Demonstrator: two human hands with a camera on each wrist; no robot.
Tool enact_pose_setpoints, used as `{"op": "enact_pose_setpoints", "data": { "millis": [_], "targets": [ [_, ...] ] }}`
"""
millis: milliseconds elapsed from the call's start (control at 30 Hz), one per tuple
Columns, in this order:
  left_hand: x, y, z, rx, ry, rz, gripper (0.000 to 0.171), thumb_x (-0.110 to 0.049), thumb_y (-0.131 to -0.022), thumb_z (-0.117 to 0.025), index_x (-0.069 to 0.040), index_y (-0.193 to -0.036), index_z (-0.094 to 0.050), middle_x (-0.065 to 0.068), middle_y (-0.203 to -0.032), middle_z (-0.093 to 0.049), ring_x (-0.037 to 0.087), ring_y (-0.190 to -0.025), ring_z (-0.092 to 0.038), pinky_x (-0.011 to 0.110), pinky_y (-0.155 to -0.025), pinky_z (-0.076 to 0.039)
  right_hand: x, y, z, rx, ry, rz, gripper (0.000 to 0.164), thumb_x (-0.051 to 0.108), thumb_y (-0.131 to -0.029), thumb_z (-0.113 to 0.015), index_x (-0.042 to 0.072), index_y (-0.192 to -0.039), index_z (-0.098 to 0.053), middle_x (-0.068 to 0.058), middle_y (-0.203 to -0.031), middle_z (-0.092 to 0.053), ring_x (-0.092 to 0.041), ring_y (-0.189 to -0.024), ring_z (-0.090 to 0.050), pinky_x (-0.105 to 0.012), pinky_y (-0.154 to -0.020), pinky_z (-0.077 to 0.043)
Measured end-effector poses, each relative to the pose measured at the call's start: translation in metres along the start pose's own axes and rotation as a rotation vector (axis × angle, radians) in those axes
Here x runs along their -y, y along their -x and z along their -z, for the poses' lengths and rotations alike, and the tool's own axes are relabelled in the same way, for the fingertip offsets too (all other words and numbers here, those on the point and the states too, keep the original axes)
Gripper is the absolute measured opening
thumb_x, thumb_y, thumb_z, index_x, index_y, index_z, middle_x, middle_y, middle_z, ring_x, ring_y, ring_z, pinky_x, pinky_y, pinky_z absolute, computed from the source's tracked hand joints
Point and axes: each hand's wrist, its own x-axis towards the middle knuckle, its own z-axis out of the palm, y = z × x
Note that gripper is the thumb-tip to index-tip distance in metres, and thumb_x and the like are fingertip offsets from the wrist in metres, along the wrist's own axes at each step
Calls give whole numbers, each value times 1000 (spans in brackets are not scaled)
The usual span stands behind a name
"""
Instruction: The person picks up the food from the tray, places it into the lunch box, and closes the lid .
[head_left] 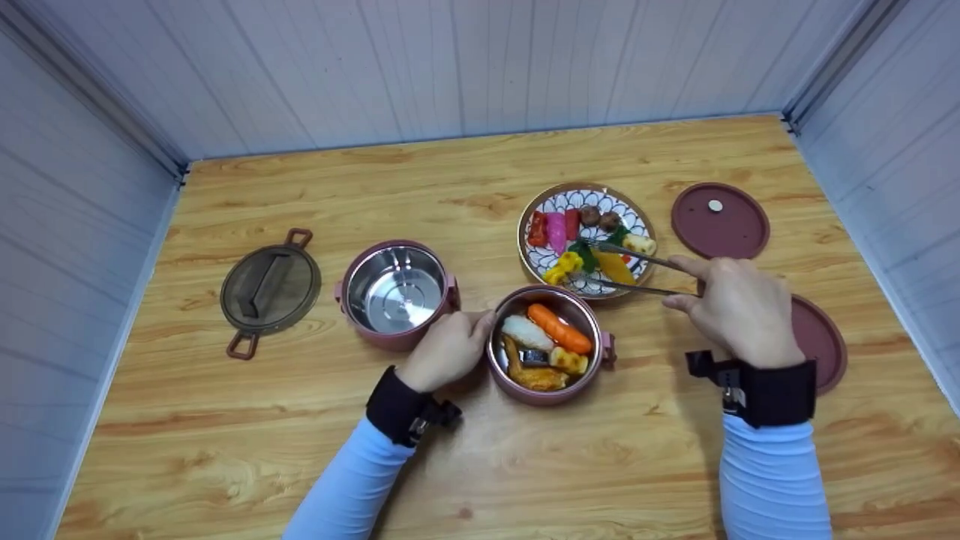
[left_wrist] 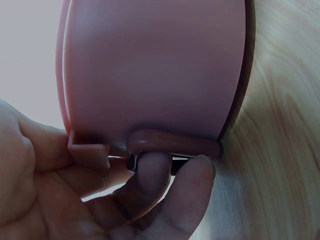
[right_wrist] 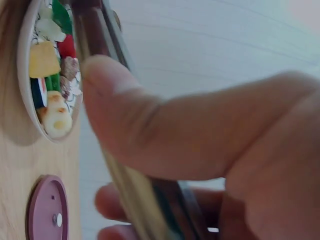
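My left hand (head_left: pixel 450 346) holds the side of a pink lunch pot (head_left: pixel 544 397), its fingers curled at the handle (left_wrist: pixel 172 142) in the left wrist view. Inside the pot lie a carrot (head_left: pixel 559 328), a white piece (head_left: pixel 526 331), a chicken wing (head_left: pixel 541 379) and other small pieces in dark liquid. My right hand (head_left: pixel 742 307) grips metal tongs (head_left: pixel 641 287), their arms spread over a patterned plate (head_left: pixel 527 259). Their tips are among a green leaf (head_left: pixel 584 257), a yellow slab (head_left: pixel 613 268) and a yellow flower-like piece (head_left: pixel 564 266); whether they touch any is unclear.
An empty steel-lined pot (head_left: pixel 397 296) stands left of the filled one. Farther left lies a dark lid with handles (head_left: pixel 271 289). Two maroon discs, one behind the right hand (head_left: pixel 720 225) and one partly under the right wrist (head_left: pixel 825 341), lie at right. Walls enclose the table.
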Motion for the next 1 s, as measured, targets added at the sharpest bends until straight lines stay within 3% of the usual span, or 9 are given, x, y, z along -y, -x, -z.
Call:
{"op": "enact_pose_setpoints", "data": {
  "millis": [133,333,567,667,833,1000],
  "targets": [
    [0,0,0,4,-2,-4,40,-35,-108,-39,-14,-93,-71,4,-73,-56,18,-78,-59,41,-78,-49,0,-3,-5,-47,10,-2,58,38,-79,-83,16,-130,-67,-18,-75,-64,-25,-53,-48,-42,-43,-34],
    [0,0,0,1,-2,-13,39,-34,-108,-40,-14,-92,-70,4,-71,-55,18,-79,-60,42,-79,-49,-4,-5,-7,-44,16,-54,58,35,-80,-83,14,-131,-66,-26,-87,-66,-26,-53,-46,-45,-47,-35],
    [0,1,0,5,9,2,38,-35,-108,-40,-15,-100,-72,5,-80,-61,17,-84,-62,42,-82,-49,-7,-8,-9,-47,6,-74,50,34,-84,-80,15,-128,-68,-13,-63,-58,-24,-50,-38,-41,-46,-32],
    [0,1,0,3,7,2,39,-35,-107,-40,-15,-102,-73,5,-83,-63,17,-86,-63,42,-83,-50,-9,-7,-10,-64,-3,-74,46,33,-85,-79,16,-126,-70,-12,-63,-58,-23,-49,-38,-40,-45,-30],
    [-1,1,0,-5,8,12,42,-37,-107,-40,-14,-99,-74,5,-80,-63,17,-83,-62,42,-81,-50,-14,-4,-7,-137,-18,-81,46,34,-83,-81,15,-123,-71,-16,-63,-59,-27,-48,-42,-41,-43,-30],
    [-1,1,0,-7,8,15,42,-36,-107,-40,-13,-99,-74,4,-80,-63,17,-83,-63,41,-82,-50,-21,-2,-1,-144,-22,-129,48,40,-83,-80,18,-125,-71,-28,-82,-65,-39,-60,-56,-46,-45,-34]
  ]
}}
